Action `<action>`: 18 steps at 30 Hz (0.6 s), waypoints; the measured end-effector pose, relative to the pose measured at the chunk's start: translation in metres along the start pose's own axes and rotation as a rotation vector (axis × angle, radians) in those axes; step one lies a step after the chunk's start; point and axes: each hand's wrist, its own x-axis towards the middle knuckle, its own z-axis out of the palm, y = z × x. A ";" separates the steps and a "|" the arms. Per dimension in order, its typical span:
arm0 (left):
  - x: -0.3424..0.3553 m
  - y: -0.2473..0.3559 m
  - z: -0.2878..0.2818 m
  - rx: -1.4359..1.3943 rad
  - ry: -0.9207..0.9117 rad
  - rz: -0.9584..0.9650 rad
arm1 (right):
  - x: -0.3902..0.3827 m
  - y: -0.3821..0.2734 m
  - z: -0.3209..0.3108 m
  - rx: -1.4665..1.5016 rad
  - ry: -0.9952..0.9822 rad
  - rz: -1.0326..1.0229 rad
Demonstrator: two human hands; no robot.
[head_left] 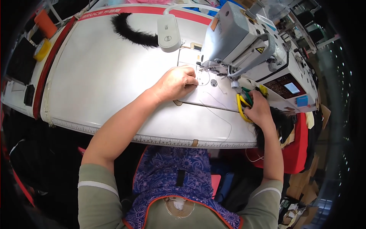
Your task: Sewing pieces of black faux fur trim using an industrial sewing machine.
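My left hand (176,83) rests at the needle plate (206,86) of a white sewing machine (238,38), fingers curled and pressed together; whatever they hold is hidden. My right hand (257,107), at the machine's right, has its fingers closed on scissors with yellow handles (243,112) and touches a green-handled tool (248,95) beside them. Loose threads (225,122) trail over the white tabletop (95,76). Dark fur (280,118) lies just right of my right hand.
A black fur strip (129,32) lies at the back beside a white device (168,34). At the left stand a yellow tape roll (41,51) and an orange item (45,23). A ruler tape (167,140) runs along the front edge. Red material (295,152) is at lower right.
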 end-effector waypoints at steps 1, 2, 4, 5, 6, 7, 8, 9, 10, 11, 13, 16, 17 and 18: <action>0.000 0.000 -0.001 0.003 0.006 0.005 | 0.001 -0.001 -0.004 0.086 -0.024 0.019; 0.000 0.000 -0.001 0.000 0.002 -0.003 | 0.000 -0.003 -0.009 0.171 -0.050 0.037; 0.000 0.000 -0.002 -0.003 0.003 -0.020 | -0.006 -0.007 -0.020 0.187 -0.050 0.057; 0.000 0.000 -0.002 -0.003 0.002 -0.008 | -0.010 -0.010 -0.025 0.224 -0.041 0.080; 0.000 -0.001 -0.001 -0.005 -0.001 0.005 | -0.013 -0.012 -0.029 0.234 -0.067 0.075; 0.001 -0.001 -0.001 -0.005 -0.004 0.007 | -0.016 -0.015 -0.031 0.225 -0.066 0.059; 0.001 -0.001 -0.001 0.019 -0.007 0.005 | -0.019 -0.018 -0.032 0.216 -0.032 -0.080; 0.001 -0.002 0.000 0.043 -0.010 0.003 | -0.021 -0.021 -0.033 0.206 0.002 -0.219; 0.001 -0.002 0.000 0.042 -0.012 0.004 | -0.022 -0.024 -0.032 0.187 -0.007 -0.232; 0.001 -0.002 0.000 0.042 -0.009 0.004 | -0.022 -0.026 -0.032 0.189 -0.006 -0.229; 0.001 -0.001 0.001 0.043 -0.009 0.005 | -0.021 -0.031 -0.031 0.179 -0.037 -0.224; 0.001 -0.001 0.001 0.050 -0.007 0.010 | -0.016 -0.038 -0.030 0.174 -0.108 -0.152; 0.002 -0.001 0.001 0.056 -0.010 0.011 | -0.014 -0.041 -0.030 0.176 -0.107 -0.153; 0.002 0.000 0.001 0.060 -0.017 0.007 | -0.013 -0.043 -0.029 0.189 -0.082 -0.180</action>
